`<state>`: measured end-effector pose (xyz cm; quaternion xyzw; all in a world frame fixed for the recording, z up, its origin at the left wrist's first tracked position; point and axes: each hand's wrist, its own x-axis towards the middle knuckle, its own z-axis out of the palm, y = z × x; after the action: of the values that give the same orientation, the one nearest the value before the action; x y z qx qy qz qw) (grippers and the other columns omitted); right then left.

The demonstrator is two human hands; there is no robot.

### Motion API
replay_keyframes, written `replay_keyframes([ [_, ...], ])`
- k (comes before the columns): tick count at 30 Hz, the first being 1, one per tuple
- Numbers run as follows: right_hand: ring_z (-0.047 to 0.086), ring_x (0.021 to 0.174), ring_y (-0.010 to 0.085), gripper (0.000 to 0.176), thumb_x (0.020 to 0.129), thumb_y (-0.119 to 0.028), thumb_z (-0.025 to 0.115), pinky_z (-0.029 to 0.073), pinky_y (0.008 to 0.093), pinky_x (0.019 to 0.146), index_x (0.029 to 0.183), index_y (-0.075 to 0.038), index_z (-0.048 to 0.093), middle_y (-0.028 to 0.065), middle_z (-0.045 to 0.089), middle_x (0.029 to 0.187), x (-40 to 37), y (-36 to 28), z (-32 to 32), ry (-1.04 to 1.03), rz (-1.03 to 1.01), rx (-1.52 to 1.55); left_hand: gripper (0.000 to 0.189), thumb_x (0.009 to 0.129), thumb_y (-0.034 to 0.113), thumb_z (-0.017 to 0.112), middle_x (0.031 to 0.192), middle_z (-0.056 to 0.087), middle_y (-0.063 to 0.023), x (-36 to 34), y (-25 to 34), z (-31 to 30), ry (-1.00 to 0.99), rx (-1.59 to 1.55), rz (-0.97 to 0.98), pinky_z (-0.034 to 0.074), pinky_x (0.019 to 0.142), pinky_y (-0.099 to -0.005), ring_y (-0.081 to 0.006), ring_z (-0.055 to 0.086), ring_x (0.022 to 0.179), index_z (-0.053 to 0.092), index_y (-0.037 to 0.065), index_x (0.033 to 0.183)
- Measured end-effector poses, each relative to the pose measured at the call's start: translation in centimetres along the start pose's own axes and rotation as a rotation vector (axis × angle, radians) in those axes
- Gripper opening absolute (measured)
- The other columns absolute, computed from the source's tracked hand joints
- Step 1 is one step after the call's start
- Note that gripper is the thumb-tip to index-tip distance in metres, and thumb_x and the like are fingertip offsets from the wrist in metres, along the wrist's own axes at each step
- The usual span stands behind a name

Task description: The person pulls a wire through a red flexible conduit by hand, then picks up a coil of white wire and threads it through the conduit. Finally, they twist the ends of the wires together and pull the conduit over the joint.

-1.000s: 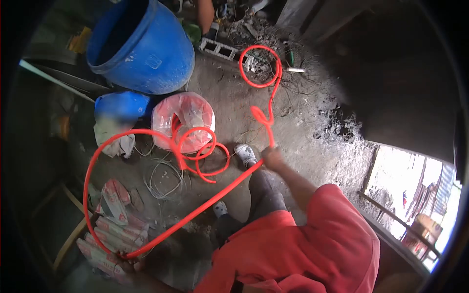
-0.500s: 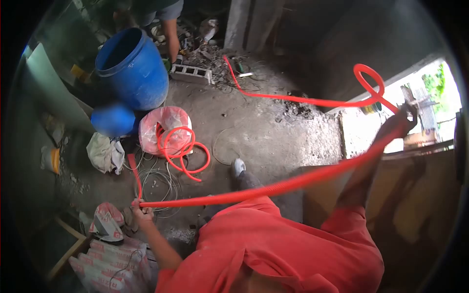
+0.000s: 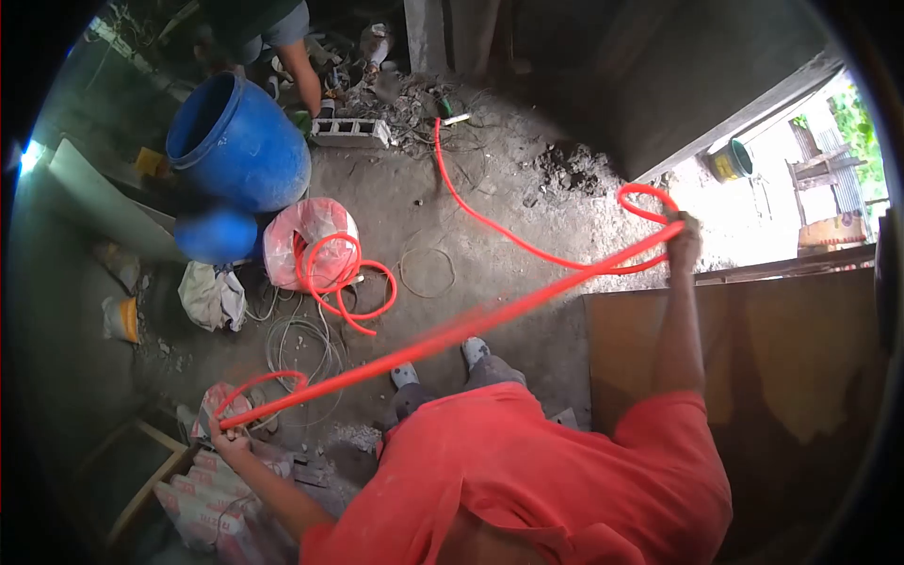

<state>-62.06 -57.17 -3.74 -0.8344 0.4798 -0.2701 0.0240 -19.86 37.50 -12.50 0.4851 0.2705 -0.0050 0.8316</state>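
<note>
An orange corrugated hose (image 3: pixel 452 334) is stretched taut between my two hands. My left hand (image 3: pixel 229 431) grips it low at the left, just above a stack of bags (image 3: pixel 212 490). My right hand (image 3: pixel 685 240) holds it out at arm's length on the right, where the hose forms a small loop. Beyond that hand the hose trails across the concrete floor toward the rubble at the far wall. More of it spills in loops from a coil in a plastic wrap (image 3: pixel 311 242).
A big blue barrel (image 3: pixel 240 141) and a smaller blue container (image 3: pixel 215 235) stand at the upper left, with another person (image 3: pixel 273 33) bent behind them. A concrete block (image 3: pixel 350 130), thin wire loops (image 3: pixel 301 344), rags (image 3: pixel 212 294) and a board (image 3: pixel 753 348) at the right surround me.
My right hand has dropped lower and pulled in from the doorway. My left hand has moved slightly down and left. The hose between them slopes more steeply, and a new loop sits near my left hand.
</note>
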Motion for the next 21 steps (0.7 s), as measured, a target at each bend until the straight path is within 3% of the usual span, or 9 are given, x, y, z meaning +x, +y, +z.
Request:
replay_keyframes([
  [3,0.061,0.088,0.0338,0.027,0.094,-0.028,0.063,0.05,0.044,0.078,0.102,-0.002,0.064,0.02,0.063,0.093,2.3,5.5,-1.9,0.058,0.124,-0.096,0.021,0.095,0.026,0.062,0.057,0.049,0.0022,-2.0,0.7,3.7,-0.282,-0.025,-0.122,0.027,0.034,-0.0229,-0.0059,0.034,0.037,0.06,0.006,0.089],
  [4,0.062,0.091,0.0341,0.025,0.093,-0.021,0.064,0.051,0.0432,0.081,0.108,-0.002,0.062,0.0218,0.063,0.097,1.7,6.6,-1.3,-0.055,0.195,0.194,0.021,0.095,0.026,0.062,0.057,0.049,0.0022,-2.3,0.2,4.9,-0.287,-0.017,-0.121,0.027,0.034,-0.0229,-0.0059,0.034,0.037,0.06,0.006,0.089],
  [8,0.063,0.106,0.0344,0.06,0.074,-0.025,0.078,0.05,0.0457,0.09,0.126,-0.004,0.058,0.0239,0.066,0.11,-3.2,13.9,6.3,-0.983,0.025,-0.199,0.02,0.095,0.025,0.062,0.062,0.054,0.0001,-9.8,-5.9,15.1,-0.321,0.044,-0.213,0.028,0.036,-0.0236,-0.0072,0.036,0.039,0.06,0.006,0.089],
  [10,0.065,0.096,0.0347,0.046,0.084,-0.036,0.067,0.052,0.0443,0.086,0.121,-0.008,0.064,0.0179,0.068,0.107,-6.7,9.2,10.2,-1.316,0.074,-0.216,0.021,0.094,0.025,0.064,0.06,0.052,0.0009,-11.8,-8.1,17.3,-0.226,0.129,-0.174,0.029,0.036,-0.0249,-0.0081,0.036,0.039,0.06,0.006,0.087],
  [13,0.067,0.093,0.0258,0.035,0.09,-0.034,0.064,0.053,0.0424,0.081,0.11,-0.006,0.07,0.0146,0.071,0.104,-16.0,-1.6,13.9,-1.632,-0.786,0.093,0.018,0.096,0.024,0.061,0.08,0.062,-0.0042,-14.1,-11.2,19.3,-0.451,0.056,-0.324,0.03,0.037,-0.0232,-0.0076,0.039,0.043,0.061,0.005,0.096],
  [14,0.067,0.096,0.0248,0.042,0.092,-0.037,0.063,0.053,0.0423,0.085,0.121,-0.006,0.064,0.0128,0.071,0.105,-21.2,-4.6,16.5,-1.778,-0.872,0.246,0.018,0.096,0.023,0.06,0.08,0.062,-0.0048,-16.6,-11.4,21.0,-0.417,0.09,-0.297,0.031,0.037,-0.0236,-0.0077,0.039,0.043,0.06,0.005,0.097],
  [16,0.058,0.118,0.0311,0.081,0.094,-0.069,0.04,0.045,0.0446,0.102,0.148,-0.009,0.039,0.0204,0.055,0.136,-28.9,-11.8,15.6,-2.183,0.474,0.935,0.018,0.097,0.023,0.059,0.08,0.062,-0.0055,-20.4,-11.8,25.1,-0.445,0.134,-0.303,0.032,0.037,-0.0239,-0.0078,0.039,0.043,0.06,0.005,0.098],
  [18,0.046,0.131,0.0341,0.099,0.09,-0.08,0.02,0.034,0.0479,0.111,0.145,-0.001,0.039,0.0211,0.044,0.147,-28.5,-19.1,10.5,-2.044,0.651,1.243,0.017,0.098,0.022,0.059,0.082,0.064,-0.0067,-23.7,-11.2,27.8,-0.583,0.102,-0.382,0.032,0.037,-0.0236,-0.0072,0.04,0.044,0.06,0.005,0.099],
  [21,0.051,0.126,0.0336,0.091,0.094,-0.074,0.02,0.035,0.0476,0.109,0.136,0.001,0.048,0.0218,0.05,0.141,-25.8,-25.3,8.8,-1.293,1.194,2.019,0.019,0.098,0.024,0.06,0.082,0.064,-0.0067,-27.5,-10.0,30.0,-0.595,0.263,-0.406,0.033,0.037,-0.0227,-0.0064,0.04,0.045,0.061,0.005,0.099],
])
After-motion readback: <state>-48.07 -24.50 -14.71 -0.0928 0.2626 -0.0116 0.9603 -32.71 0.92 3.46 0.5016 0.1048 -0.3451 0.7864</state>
